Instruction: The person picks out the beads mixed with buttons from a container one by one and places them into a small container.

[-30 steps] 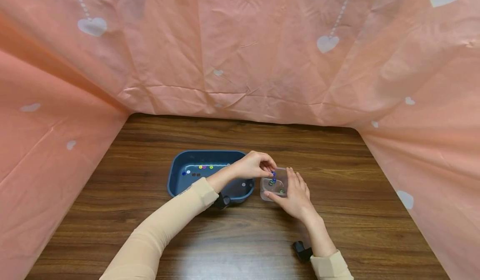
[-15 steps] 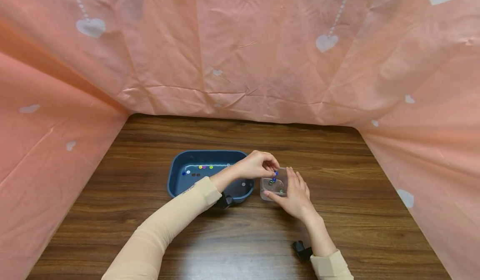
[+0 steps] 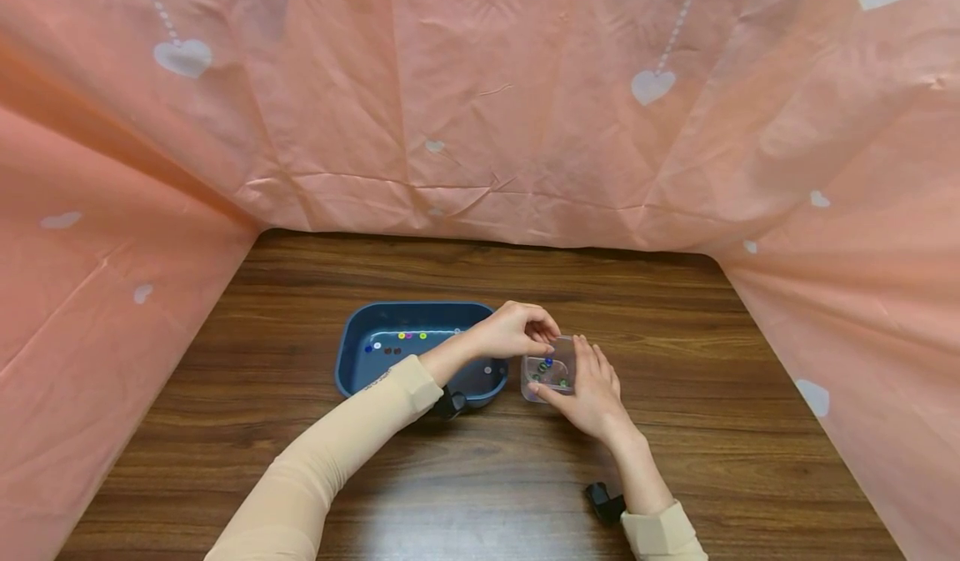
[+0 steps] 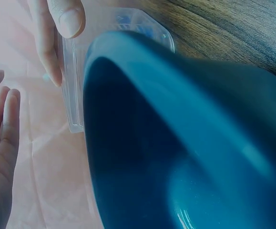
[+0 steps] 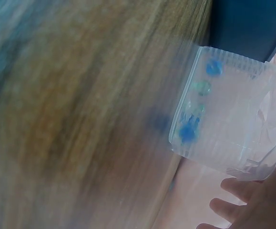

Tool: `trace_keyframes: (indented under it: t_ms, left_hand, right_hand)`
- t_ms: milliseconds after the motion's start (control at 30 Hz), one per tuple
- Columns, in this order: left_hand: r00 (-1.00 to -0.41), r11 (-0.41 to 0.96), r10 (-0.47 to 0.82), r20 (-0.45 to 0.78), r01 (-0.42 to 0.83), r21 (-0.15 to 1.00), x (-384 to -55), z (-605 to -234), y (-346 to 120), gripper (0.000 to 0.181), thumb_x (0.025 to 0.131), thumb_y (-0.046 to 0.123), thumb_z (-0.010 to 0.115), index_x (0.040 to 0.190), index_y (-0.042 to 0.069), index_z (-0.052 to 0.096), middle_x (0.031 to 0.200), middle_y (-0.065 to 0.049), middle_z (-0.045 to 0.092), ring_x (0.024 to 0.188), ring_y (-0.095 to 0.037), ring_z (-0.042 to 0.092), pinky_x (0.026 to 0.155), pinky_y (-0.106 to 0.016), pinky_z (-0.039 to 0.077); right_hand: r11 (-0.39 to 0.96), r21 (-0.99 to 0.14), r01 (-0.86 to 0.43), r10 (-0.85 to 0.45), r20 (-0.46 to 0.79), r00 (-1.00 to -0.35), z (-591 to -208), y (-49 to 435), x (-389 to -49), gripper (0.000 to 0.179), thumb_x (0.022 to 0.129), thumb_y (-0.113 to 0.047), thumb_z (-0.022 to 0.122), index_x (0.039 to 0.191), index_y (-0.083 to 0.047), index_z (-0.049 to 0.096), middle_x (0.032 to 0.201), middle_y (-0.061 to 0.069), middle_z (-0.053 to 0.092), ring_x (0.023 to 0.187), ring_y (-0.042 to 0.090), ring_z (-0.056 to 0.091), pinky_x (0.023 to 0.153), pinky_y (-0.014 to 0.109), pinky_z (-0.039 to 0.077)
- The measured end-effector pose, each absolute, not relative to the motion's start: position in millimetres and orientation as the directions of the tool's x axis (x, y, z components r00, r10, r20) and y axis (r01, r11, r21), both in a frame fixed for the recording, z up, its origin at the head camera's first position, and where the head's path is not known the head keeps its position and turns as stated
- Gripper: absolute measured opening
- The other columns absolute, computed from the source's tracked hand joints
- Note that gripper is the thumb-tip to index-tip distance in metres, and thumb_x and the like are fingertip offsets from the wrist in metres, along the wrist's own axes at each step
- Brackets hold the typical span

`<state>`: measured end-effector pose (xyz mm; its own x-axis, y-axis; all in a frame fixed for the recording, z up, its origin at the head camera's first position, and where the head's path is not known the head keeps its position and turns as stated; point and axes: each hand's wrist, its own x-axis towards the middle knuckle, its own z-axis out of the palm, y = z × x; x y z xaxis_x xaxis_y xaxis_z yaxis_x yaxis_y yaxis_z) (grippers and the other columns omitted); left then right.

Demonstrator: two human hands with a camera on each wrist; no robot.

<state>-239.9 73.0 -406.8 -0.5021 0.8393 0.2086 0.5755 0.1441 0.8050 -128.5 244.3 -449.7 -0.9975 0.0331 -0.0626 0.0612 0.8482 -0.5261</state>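
Note:
My left hand hovers over the far left side of a small clear plastic container, thumb close to bent fingers. In the left wrist view nothing shows between its thumb and fingers. My right hand holds the container, thumb along the near side and fingers on the right wall. Several small round pieces lie inside, among them a blue piece and a green piece. The right wrist view shows these pieces through the container's wall, including another blue piece.
Left of the container stands a blue tray with several small button-like discs, including yellow discs and brown discs. My left forearm crosses its near right side. A wooden table lies beneath, enclosed by a pink curtain.
The blue piece at my left fingertips has left them, and the pieces in the container have shifted. The left hand moved slightly right at first. My right hand has stayed in place.

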Motion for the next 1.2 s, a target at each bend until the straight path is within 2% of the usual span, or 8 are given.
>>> trace_keyframes:
  t_ms: [300,700,1000,1200]
  left_hand:
    - [-0.506,0.149,0.839,0.203,0.571,0.807,-239.0,-406.1,72.0,0.024,0.087,0.002,0.072,0.109,-0.008,0.067,0.104,-0.017,0.069,0.086,-0.012,0.067,0.077,-0.015,0.054]
    - [-0.497,0.108,0.837,0.231,0.562,0.820,-239.4,-405.3,66.9,0.023,0.086,0.000,0.072,0.107,-0.009,0.067,0.104,-0.022,0.068,0.084,-0.011,0.068,0.076,-0.016,0.055]
    - [-0.491,0.103,0.834,0.250,0.583,0.806,-235.8,-400.2,63.3,0.023,0.086,0.001,0.073,0.106,-0.008,0.067,0.102,-0.019,0.069,0.085,-0.011,0.067,0.076,-0.016,0.055]
    - [-0.501,0.110,0.829,0.248,0.582,0.806,-234.6,-398.5,59.2,0.021,0.087,0.001,0.072,0.106,-0.006,0.068,0.103,-0.020,0.068,0.085,-0.011,0.067,0.077,-0.017,0.055]
  right_hand:
    - [0.850,-0.522,0.067,0.038,-0.066,-0.997,-448.8,244.4,-128.3,0.109,0.084,-0.059,0.068,0.154,0.003,0.012,0.160,0.023,0.012,0.146,0.043,0.007,0.112,0.069,0.010]
    - [0.848,-0.527,0.058,0.033,-0.057,-0.998,-450.0,244.4,-128.0,0.109,0.083,-0.058,0.069,0.154,0.004,0.013,0.159,0.024,0.013,0.145,0.044,0.009,0.111,0.069,0.012]
    - [0.846,-0.529,0.065,0.034,-0.067,-0.997,-449.9,244.9,-127.8,0.109,0.084,-0.058,0.068,0.154,0.003,0.012,0.160,0.023,0.012,0.146,0.043,0.007,0.112,0.069,0.011]
    - [0.849,-0.526,0.053,0.029,-0.055,-0.998,-449.4,245.2,-127.8,0.109,0.083,-0.059,0.068,0.154,0.003,0.012,0.160,0.025,0.012,0.145,0.044,0.008,0.111,0.069,0.011]
